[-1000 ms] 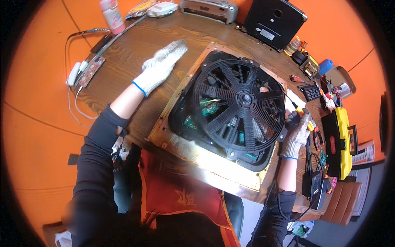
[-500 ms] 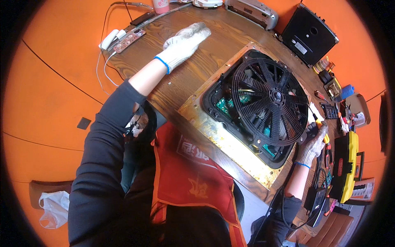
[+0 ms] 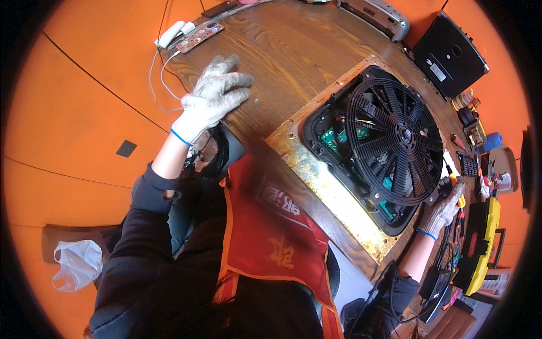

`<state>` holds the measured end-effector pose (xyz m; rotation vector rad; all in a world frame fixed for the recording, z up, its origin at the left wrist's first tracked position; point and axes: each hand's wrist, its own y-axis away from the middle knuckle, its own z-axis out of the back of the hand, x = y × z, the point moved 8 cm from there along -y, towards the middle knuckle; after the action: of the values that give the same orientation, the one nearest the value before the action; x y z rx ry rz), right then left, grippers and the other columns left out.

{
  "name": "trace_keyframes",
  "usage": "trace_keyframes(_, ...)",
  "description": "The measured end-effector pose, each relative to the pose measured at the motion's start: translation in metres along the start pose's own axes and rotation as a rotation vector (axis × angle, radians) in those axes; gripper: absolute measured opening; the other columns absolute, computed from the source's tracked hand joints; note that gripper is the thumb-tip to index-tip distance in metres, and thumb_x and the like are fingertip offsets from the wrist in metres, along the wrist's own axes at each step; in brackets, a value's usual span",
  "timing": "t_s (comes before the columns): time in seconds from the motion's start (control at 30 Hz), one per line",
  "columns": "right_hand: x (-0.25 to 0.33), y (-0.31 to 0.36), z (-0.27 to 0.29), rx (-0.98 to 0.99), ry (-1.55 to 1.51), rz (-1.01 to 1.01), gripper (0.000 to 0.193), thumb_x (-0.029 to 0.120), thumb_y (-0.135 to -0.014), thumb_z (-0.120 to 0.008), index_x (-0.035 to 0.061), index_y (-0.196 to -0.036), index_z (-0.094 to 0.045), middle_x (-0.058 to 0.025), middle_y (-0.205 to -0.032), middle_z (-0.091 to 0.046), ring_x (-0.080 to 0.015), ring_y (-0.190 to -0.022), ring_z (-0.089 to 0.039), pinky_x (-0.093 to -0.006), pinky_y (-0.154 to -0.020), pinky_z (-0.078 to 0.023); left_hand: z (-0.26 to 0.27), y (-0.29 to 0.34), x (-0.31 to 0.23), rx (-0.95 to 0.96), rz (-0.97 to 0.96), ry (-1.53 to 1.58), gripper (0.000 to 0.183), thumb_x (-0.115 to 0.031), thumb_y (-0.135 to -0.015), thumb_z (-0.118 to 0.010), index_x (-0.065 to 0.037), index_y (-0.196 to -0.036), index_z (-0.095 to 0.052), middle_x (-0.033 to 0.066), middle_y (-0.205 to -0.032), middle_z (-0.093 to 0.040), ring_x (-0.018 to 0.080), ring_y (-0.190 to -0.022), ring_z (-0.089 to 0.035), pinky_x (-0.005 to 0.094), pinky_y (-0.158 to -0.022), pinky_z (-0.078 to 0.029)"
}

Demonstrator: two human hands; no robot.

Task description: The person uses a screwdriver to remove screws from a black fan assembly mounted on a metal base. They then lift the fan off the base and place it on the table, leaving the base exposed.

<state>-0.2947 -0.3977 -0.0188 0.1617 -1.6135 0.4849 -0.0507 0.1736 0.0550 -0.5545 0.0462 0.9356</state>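
My left hand (image 3: 213,96), in a white knit glove with a blue cuff, is at the table's near left edge with fingers spread and nothing in it. In front of me lies an opened appliance: a rusty metal-edged panel (image 3: 339,206) with a black housing (image 3: 316,141) and green circuit boards (image 3: 330,138) inside. A round black cooling fan (image 3: 406,134) sits over the housing's right part. At its right side my right hand (image 3: 443,212), also gloved, is closed around a screwdriver (image 3: 453,178) with a yellow handle. Its tip is hard to make out.
A phone in a patterned case (image 3: 200,38) and white chargers (image 3: 172,35) with cables lie at the far left. A black box (image 3: 451,53) stands far right. A yellow-and-black toolbox (image 3: 480,243), loose tools and cables line the right. A bin (image 3: 217,161) is below the left edge.
My left hand has drawn back toward me and left across the table, and its fingers have spread. The right hand keeps hold of the screwdriver. The whole view has shifted a little.
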Motion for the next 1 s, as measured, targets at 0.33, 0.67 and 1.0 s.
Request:
trace_keyframes(0.33,-0.03,-0.031,0.02,0.169,0.192,0.119,0.074,0.015,-0.082,-0.067,0.0302,-0.146,-0.033,-0.0203,-0.116,-0.06,-0.037,-0.101,-0.061,-0.0455,-0.084,-0.049,-0.032,0.008,-0.025,-0.126,-0.11,-0.029,0.018,-0.014,-0.077,-0.071,-0.01,-0.094,-0.071,0.0149,-0.125,-0.059,0.0396,-0.123,-0.048,0.0463,-0.103,-0.039)
trace_keyframes(0.67,0.007,0.005,0.002,-0.072,-0.044,0.061,0.046,0.043,-0.085,-0.069,0.0028,-0.108,-0.065,-0.007,-0.091,-0.067,-0.0161,-0.079,-0.062,-0.0303,-0.072,-0.051,-0.026,0.004,0.049,-0.256,0.18,0.323,0.027,-0.02,-0.085,-0.065,-0.004,-0.106,-0.068,0.0151,-0.117,-0.064,0.0302,-0.112,-0.058,0.0364,-0.096,-0.045)
trace_keyframes(1.0,0.011,0.01,0.0,-0.097,-0.017,0.019,0.047,0.043,-0.088,-0.066,0.0025,-0.112,-0.065,-0.0074,-0.102,-0.066,-0.0168,-0.087,-0.063,-0.03,-0.078,-0.051,-0.036,0.012,0.092,-0.257,0.598,0.848,0.042,-0.034,-0.09,-0.062,-0.003,-0.118,-0.065,0.0101,-0.122,-0.064,0.02,-0.114,-0.058,0.0276,-0.1,-0.04)
